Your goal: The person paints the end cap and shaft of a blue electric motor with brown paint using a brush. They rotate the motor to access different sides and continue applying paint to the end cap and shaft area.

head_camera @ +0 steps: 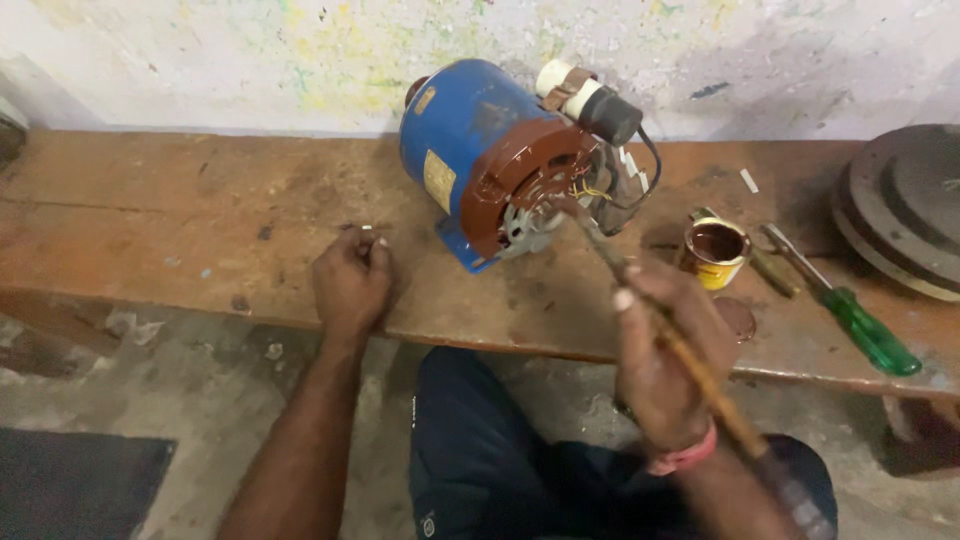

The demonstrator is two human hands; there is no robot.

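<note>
From my head view I see a blue cylindrical electric motor with a reddish-brown end cover [495,160] lying on its side on the worn wooden tabletop [200,220], up against the paint-speckled wall. The end cover already looks wet and evenly reddish-brown over most of its face, so I judge the coating there is well along. The centre, where the metal hub and the yellow wires show, is bare, and the blue body shows no brown at all. I cannot tell how much of the far side is covered.

My right hand [668,350] is clenched around a long thin wooden-handled brush [660,325], held like a pencil, with the handle running back past my wrist. Its tip sits at the lower edge of the cover, just beside the exposed hub, touching or nearly so.

My left hand [350,280] rests on the tabletop to the left of the motor, apart from it. Its fingers are curled in a loose fist and the thumb and fingertips seem pinched on something tiny and pale; I cannot make out what it is.

A small open yellow tin of brown paint [716,252] stands just right of the motor, near my brush hand, with its round lid [737,316] lying before it. A green-handled screwdriver [850,315] lies further right, beside stacked dark metal discs [905,205].
</note>
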